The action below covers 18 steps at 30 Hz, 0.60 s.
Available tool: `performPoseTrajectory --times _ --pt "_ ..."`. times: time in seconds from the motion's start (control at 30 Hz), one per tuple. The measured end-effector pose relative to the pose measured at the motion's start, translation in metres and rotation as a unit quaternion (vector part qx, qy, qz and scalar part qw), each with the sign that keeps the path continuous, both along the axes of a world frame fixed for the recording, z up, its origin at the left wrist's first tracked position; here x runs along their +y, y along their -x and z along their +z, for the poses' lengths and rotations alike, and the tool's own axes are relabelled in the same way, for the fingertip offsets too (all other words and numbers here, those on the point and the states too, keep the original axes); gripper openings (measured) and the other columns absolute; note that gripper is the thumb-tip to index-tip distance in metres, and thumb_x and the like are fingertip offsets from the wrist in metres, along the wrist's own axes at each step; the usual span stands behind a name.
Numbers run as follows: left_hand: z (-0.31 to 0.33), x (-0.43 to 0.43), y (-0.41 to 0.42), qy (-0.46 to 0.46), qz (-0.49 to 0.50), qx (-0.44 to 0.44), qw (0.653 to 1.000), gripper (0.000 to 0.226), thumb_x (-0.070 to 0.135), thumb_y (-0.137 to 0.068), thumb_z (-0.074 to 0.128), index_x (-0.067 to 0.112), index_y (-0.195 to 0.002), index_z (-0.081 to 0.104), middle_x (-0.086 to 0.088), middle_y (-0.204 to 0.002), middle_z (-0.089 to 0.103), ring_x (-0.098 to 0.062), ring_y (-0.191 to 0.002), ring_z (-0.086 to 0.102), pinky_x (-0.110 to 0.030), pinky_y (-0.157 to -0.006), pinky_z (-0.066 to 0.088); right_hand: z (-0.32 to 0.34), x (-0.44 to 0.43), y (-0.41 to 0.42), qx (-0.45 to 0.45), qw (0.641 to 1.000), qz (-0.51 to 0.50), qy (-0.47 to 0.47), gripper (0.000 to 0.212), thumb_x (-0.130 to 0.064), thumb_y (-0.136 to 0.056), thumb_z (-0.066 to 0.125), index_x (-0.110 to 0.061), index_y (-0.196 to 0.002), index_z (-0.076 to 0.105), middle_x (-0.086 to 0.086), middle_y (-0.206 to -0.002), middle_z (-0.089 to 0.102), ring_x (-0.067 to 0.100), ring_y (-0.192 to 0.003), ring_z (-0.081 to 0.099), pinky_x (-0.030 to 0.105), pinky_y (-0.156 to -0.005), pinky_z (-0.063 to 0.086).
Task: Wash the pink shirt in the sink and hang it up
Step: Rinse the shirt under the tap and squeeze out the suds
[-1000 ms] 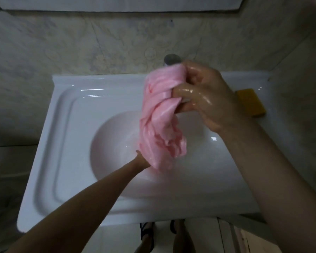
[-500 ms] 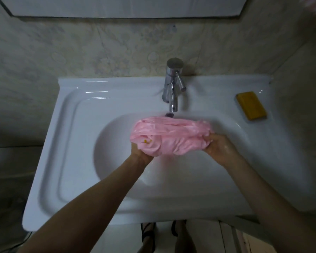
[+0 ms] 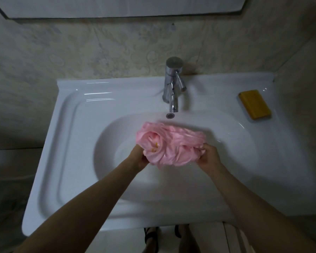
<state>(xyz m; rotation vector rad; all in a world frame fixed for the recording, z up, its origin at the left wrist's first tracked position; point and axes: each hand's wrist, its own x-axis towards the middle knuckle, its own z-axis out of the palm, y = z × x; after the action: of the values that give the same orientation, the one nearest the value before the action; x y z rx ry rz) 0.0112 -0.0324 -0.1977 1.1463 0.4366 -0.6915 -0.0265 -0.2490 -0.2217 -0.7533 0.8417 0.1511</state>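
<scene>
While I am holding the bunched-up pink cloth shirt [image 3: 170, 147] over the bowl of the shiny white sink [image 3: 62, 143], my left hand [image 3: 139, 159] is gripping one end and my right hand [image 3: 209, 157] is pinching the other, fingers curled in. I think I am partway through washing; squeezing out and hanging up are not yet done. The silver metal tap [image 3: 172, 84] is sticking out just behind the shirt. The yellow soap block [image 3: 254, 104] is lying well apart, so the bowl is giving me room.
</scene>
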Motion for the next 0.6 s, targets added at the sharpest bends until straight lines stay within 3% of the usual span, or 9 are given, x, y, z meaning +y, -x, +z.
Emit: performPoseTrajectory --times 0.1,0.17,0.23,0.27,0.33,0.4,0.43,0.53,0.6 --pt "-0.018 0.017 0.009 -0.194 -0.02 0.086 0.977 0.013 0.002 -0.09 0.053 0.0 -0.103 0.057 -0.015 -0.085 0.059 -0.021 -0.067 0.058 -0.028 -0.052 0.054 -0.014 -0.011 -0.011 0.122 0.983 0.024 0.136 0.038 0.002 -0.081 0.055 0.007 -0.119 0.057 0.018 -0.111 0.065 0.028 -0.085 0.066 0.033 -0.062 0.057" --pt "-0.026 0.026 0.01 -0.271 -0.039 0.095 0.957 0.046 0.0 -0.078 0.067 -0.004 -0.12 0.049 -0.018 -0.096 0.06 -0.026 -0.076 0.062 -0.03 -0.053 0.057 -0.009 -0.013 -0.014 0.177 0.959 0.06 0.214 0.043 0.003 -0.082 0.059 0.006 -0.124 0.052 0.017 -0.112 0.059 0.028 -0.09 0.06 0.035 -0.055 0.054" --pt "-0.024 0.03 0.009 -0.379 -0.131 0.044 0.915 0.092 0.018 -0.058 0.087 0.005 -0.133 0.035 -0.017 -0.12 0.05 -0.032 -0.099 0.059 -0.039 -0.068 0.059 -0.003 -0.012 -0.014 0.218 0.914 0.133 0.316 0.047 -0.009 -0.089 0.057 -0.006 -0.135 0.045 0.018 -0.13 0.049 0.031 -0.106 0.053 0.037 -0.071 0.052" --pt "-0.022 0.029 0.009 -0.449 -0.208 -0.012 0.869 0.109 0.032 -0.051 0.09 0.011 -0.138 0.029 -0.016 -0.131 0.041 -0.035 -0.113 0.052 -0.045 -0.084 0.055 -0.002 -0.012 -0.014 0.242 0.879 0.155 0.381 0.053 -0.019 -0.09 0.058 -0.015 -0.14 0.04 0.018 -0.141 0.039 0.033 -0.119 0.046 0.036 -0.086 0.046" --pt "-0.025 0.021 0.011 -0.544 -0.38 -0.166 0.73 0.115 0.051 -0.06 0.082 0.018 -0.147 0.014 -0.015 -0.151 0.014 -0.038 -0.138 0.023 -0.056 -0.108 0.031 0.006 -0.006 -0.012 0.252 0.807 0.206 0.493 0.07 -0.042 -0.085 0.064 -0.032 -0.145 0.028 0.016 -0.154 0.014 0.039 -0.136 0.026 0.046 -0.105 0.03" --pt "-0.03 0.006 0.014 -0.54 -0.505 -0.293 0.605 0.118 0.058 -0.07 0.071 0.019 -0.151 -0.006 -0.011 -0.156 -0.02 -0.038 -0.144 -0.011 -0.069 -0.109 0.005 0.001 0.011 -0.009 0.205 0.775 0.266 0.535 0.087 -0.065 -0.075 0.063 -0.044 -0.146 0.018 0.013 -0.158 0.001 0.042 -0.14 0.017 0.058 -0.109 0.023" --pt "-0.031 -0.002 0.016 -0.53 -0.538 -0.333 0.565 0.125 0.062 -0.067 0.07 0.021 -0.15 -0.014 -0.009 -0.153 -0.03 -0.038 -0.14 -0.023 -0.071 -0.104 -0.004 -0.008 0.019 -0.006 0.172 0.755 0.283 0.566 0.091 -0.075 -0.07 0.057 -0.047 -0.146 0.017 0.011 -0.159 -0.001 0.042 -0.141 0.014 0.061 -0.109 0.02" --pt "-0.056 -0.011 0.022 -0.541 -0.558 -0.398 0.488 0.134 0.078 -0.054 0.066 0.03 -0.148 -0.016 -0.015 -0.152 -0.029 -0.042 -0.137 -0.024 -0.076 -0.097 -0.003 -0.036 0.032 0.006 0.084 0.649 0.353 0.668 0.094 -0.093 -0.061 0.027 -0.052 -0.145 0.011 0.003 -0.159 -0.015 0.037 -0.145 -0.002 0.066 -0.108 0.008" --pt "-0.072 -0.006 0.026 -0.562 -0.546 -0.393 0.481 0.127 0.083 -0.05 0.063 0.03 -0.151 0.006 -0.023 -0.156 0.005 -0.049 -0.14 0.006 -0.082 -0.089 0.021 -0.054 0.028 0.012 0.057 0.573 0.435 0.693 0.089 -0.094 -0.063 0.017 -0.056 -0.143 0.0 -0.002 -0.156 -0.025 0.035 -0.145 -0.012 0.067 -0.108 -0.001"
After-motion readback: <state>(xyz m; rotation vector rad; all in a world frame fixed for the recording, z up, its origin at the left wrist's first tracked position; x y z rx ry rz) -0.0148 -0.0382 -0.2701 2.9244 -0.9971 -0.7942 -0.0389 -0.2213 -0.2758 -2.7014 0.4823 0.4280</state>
